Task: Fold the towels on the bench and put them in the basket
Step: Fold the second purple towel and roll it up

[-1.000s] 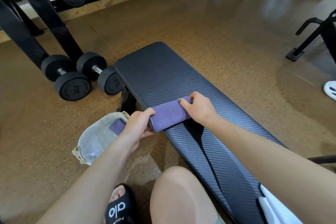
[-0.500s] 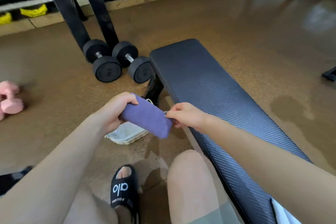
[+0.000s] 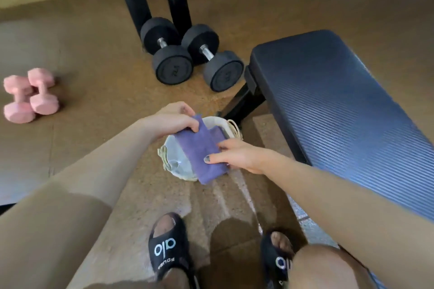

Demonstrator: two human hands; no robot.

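Down on the floor beside the bench [image 3: 340, 105], a pale fabric-lined basket [image 3: 175, 159] with a woven rim sits under a folded purple towel [image 3: 202, 155]; another purple fold [image 3: 219, 135] lies inside it. The left hand [image 3: 175, 118] pinches the towel's far corner, and the right hand [image 3: 237, 155] grips its near edge. The bench pad is dark, ribbed vinyl.
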